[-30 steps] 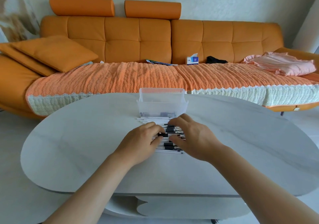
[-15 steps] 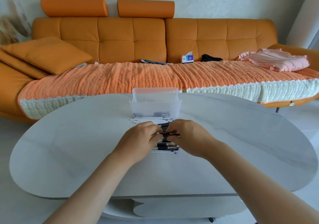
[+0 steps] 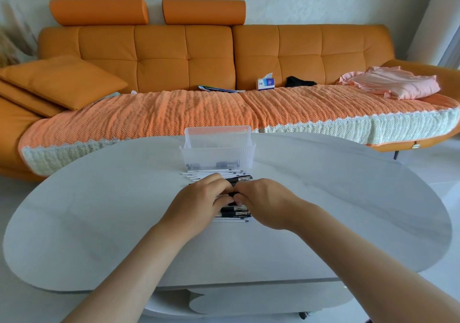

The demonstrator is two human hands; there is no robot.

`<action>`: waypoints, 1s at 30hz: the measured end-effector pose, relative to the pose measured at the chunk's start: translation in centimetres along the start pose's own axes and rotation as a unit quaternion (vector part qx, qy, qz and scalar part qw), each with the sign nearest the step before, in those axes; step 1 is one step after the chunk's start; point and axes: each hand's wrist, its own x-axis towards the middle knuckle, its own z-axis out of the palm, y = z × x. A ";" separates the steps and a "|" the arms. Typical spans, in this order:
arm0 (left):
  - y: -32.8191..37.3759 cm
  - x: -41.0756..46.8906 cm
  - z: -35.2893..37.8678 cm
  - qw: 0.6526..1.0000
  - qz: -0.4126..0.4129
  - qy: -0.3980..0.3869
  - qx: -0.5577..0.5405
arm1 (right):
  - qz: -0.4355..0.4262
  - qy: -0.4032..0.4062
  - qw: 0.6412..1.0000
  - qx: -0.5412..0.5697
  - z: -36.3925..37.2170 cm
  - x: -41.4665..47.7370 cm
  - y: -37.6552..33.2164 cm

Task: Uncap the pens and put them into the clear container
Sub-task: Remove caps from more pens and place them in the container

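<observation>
A row of black and white pens point(image 3: 235, 214) lies on the white oval table point(image 3: 99, 223), just in front of the clear container point(image 3: 216, 152). Dark pieces lie at the bottom of the container. My left hand point(image 3: 199, 203) and my right hand point(image 3: 263, 203) meet over the row, fingers curled, each pinching an end of one black pen point(image 3: 233, 194) between them. The hands hide the middle of the row. White pens point(image 3: 211, 173) show beyond my fingers, next to the container.
An orange sofa point(image 3: 211, 56) with a knitted cover runs behind the table. On it lie a tissue box point(image 3: 265, 83), a magazine point(image 3: 220, 89), a dark cloth point(image 3: 298, 82), pink clothing point(image 3: 393, 86) and cushions point(image 3: 62, 81).
Both hands have drawn closer together over the pen row, and their fingertips now pinch one black pen. The camera view has shifted slightly.
</observation>
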 end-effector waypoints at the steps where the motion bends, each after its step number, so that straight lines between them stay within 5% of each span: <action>1: 0.0 0.0 0.0 1.000 0.000 0.001 -0.003 | -0.002 0.006 1.000 0.000 0.1 0.0 0.1; 30: 0.4 1.8 1.1 0.991 -0.094 -0.064 0.068 | 0.179 0.060 0.982 0.007 1.1 -0.4 6.8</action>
